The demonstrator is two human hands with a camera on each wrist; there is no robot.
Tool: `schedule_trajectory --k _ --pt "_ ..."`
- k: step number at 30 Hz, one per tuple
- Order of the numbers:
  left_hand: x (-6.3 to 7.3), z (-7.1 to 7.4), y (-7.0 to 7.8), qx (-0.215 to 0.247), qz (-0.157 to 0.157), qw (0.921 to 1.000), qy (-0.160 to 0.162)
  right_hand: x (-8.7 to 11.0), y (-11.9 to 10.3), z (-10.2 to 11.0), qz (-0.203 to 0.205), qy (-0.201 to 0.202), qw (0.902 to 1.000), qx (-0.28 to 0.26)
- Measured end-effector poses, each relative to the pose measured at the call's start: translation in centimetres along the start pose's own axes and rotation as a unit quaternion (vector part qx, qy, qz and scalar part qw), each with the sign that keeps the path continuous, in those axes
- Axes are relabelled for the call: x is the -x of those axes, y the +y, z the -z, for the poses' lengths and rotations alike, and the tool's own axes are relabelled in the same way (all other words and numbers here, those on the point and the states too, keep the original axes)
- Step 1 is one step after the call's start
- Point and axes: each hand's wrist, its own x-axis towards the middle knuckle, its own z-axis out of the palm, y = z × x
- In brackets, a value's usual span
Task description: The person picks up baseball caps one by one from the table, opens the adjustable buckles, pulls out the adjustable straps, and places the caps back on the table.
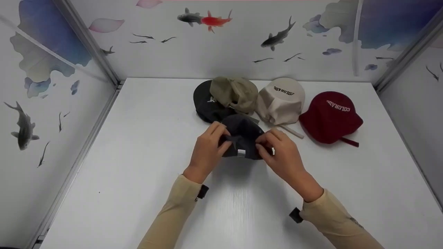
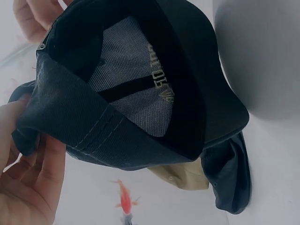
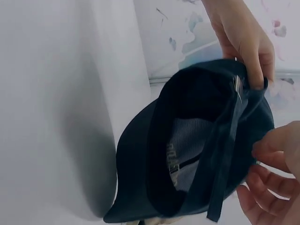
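Note:
A dark navy baseball cap (image 1: 244,129) is held up over the white table, its hollow inside turned towards me. Mesh lining and pale lettering show inside the cap (image 2: 136,75) in the left wrist view. My left hand (image 1: 207,148) pinches the cap's back edge on the left side, beside a small metal buckle (image 3: 237,86). On the other side, my right hand (image 1: 282,152) grips the edge between thumb and fingers. A strap (image 3: 222,178) hangs loose across the opening in the right wrist view. Part of each hand's fingertips is hidden by the cloth.
Behind the held cap lie a black cap (image 1: 202,100) and an olive cap (image 1: 238,91) overlapping it. To their right are a beige cap (image 1: 282,100) and a maroon cap (image 1: 330,119). Printed panels (image 1: 235,45) enclose the table (image 1: 138,138) at the back and sides.

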Motion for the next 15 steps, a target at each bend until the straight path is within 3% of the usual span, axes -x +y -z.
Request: schedule_trajectory --k 3,8,15 --pt "-0.13 -0.05 0.12 0.003 0.004 1.0000 0.000 0.08 -0.31 -0.18 0.013 -0.037 0.9992 -0.011" --pt "-0.18 -0.15 0.30 0.009 0.009 0.9999 0.002 0.14 -0.52 -0.29 -0.016 -0.100 0.9942 -0.035" --pt "-0.12 -0.31 0.42 0.018 0.012 0.9998 0.000 0.06 -0.92 -0.51 -0.049 -0.114 0.9899 -0.070"
